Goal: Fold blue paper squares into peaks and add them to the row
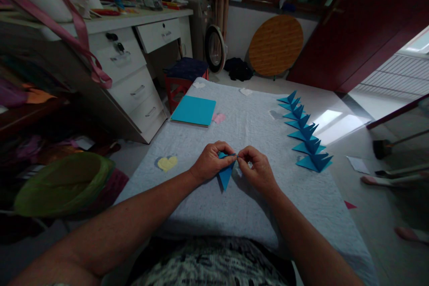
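Between my hands, just above the cloth-covered table, is a folded piece of blue origami paper [226, 177] with a point facing down toward me. My left hand [212, 161] pinches it, thumb on top and fingers behind. With thumb and forefinger together, my right hand [254, 167] pinches the paper's right tip; the fingertips cover that corner. A row of several folded blue paper cranes [311, 161] runs along the table's right side. Beyond my left hand lies a flat stack of blue paper sheets [194, 111].
A pale cloth [248, 219] with heart patches covers the table. At left stand a green-lined bin [63, 183] and a white desk [130, 85]. Past the far edge are a red stool [177, 87], a washing machine with its door open [214, 49] and a round wooden board [276, 44].
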Demonstrator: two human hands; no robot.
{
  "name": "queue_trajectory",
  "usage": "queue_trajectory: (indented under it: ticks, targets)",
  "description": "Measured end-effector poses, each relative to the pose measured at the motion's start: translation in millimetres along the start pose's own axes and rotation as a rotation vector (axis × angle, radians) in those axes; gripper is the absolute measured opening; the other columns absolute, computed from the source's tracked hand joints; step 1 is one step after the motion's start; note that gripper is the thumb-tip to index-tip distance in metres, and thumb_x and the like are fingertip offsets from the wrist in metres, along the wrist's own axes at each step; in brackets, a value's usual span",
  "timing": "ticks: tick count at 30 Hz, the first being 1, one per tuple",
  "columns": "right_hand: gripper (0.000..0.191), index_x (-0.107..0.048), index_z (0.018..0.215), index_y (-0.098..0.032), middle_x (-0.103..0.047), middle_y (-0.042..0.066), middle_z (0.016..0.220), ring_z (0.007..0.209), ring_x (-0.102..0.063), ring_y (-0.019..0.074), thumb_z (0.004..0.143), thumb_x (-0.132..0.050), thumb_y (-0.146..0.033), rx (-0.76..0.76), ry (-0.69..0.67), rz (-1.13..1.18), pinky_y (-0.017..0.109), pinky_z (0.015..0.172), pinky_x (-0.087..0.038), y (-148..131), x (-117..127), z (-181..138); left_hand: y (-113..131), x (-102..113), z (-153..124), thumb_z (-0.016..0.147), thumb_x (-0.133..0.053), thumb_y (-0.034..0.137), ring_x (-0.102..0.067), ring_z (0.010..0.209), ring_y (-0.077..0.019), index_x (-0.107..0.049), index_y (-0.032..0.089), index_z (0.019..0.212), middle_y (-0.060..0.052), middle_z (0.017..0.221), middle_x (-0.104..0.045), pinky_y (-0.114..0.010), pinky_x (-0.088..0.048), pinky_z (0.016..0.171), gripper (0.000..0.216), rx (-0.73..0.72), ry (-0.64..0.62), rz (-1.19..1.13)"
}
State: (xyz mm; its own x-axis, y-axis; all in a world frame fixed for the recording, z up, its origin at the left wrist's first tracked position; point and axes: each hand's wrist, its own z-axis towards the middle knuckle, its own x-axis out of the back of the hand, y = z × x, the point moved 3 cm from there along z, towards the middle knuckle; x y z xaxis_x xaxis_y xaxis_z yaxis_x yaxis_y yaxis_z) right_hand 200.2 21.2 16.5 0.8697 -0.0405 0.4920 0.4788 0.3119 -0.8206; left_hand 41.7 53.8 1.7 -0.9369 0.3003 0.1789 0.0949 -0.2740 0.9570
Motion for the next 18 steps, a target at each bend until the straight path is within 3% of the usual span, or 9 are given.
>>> queue_trajectory:
  ticks: [7,12,18]
  targets:
    - [0.008,-0.057,0.072,-0.02,-0.055,-0.002,0.064,0.06,-0.05,0.0123,0.079,-0.054,-0.02,0.053,0.017,-0.021,0.025,0.056,-0.037,-1.6,-0.4,-0.1,0.5,-1.0,-1.0,0.075,-0.072,0.025,-0.057,0.074,-0.0145,-0.069,0.016,0.073,-0.001,0.073,-0.063,-0.028,-0.043,0.072,0.01,0.029,0.009,-0.003]
    - [0.011,-0.055,0.07,-0.021,-0.054,-0.002,0.066,0.061,-0.05,0.0124,0.081,-0.052,-0.018,0.132,0.024,-0.03,0.025,0.058,-0.038,-5.6,0.5,1.0,-2.6,-3.1,-0.4,0.075,-0.073,0.029,-0.052,0.067,-0.0116,-0.065,0.015,0.072,0.001,0.07,-0.06,-0.025,-0.04,0.065,0.016,0.117,-0.015,-0.15]
    - [0.01,-0.053,0.075,-0.021,-0.052,-0.002,0.067,0.061,-0.049,0.0131,0.084,-0.052,-0.024,-0.015,0.016,0.139,0.026,0.057,-0.039,9.7,4.1,1.0,-6.0,-2.4,2.4,0.07,-0.078,0.034,-0.049,0.062,-0.0093,-0.063,0.014,0.075,0.003,0.069,-0.059,-0.023,-0.039,0.06,0.025,0.226,0.011,-0.369]
